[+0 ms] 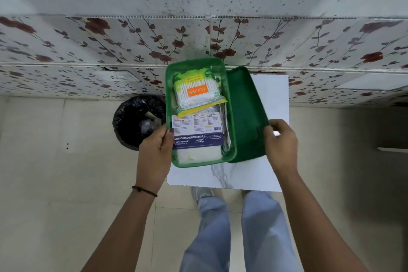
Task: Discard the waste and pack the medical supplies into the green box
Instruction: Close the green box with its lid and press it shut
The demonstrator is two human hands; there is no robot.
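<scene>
A green box (169, 86) stands open on a small white table (260, 174). Inside lie a pack of cotton swabs (195, 94), a blue and white box of medicated dressings (196, 130) and white gauze (198, 155) at the near end. My left hand (155, 150) grips the box's left rim near the front. The green lid (245, 115) leans tilted against the box's right side, and my right hand (281, 143) holds its near right edge.
A round bin lined with a black bag (132, 119) stands on the floor left of the table, with waste inside. A wall with floral tiles (88, 51) rises behind. My legs (240, 227) stand just before the table.
</scene>
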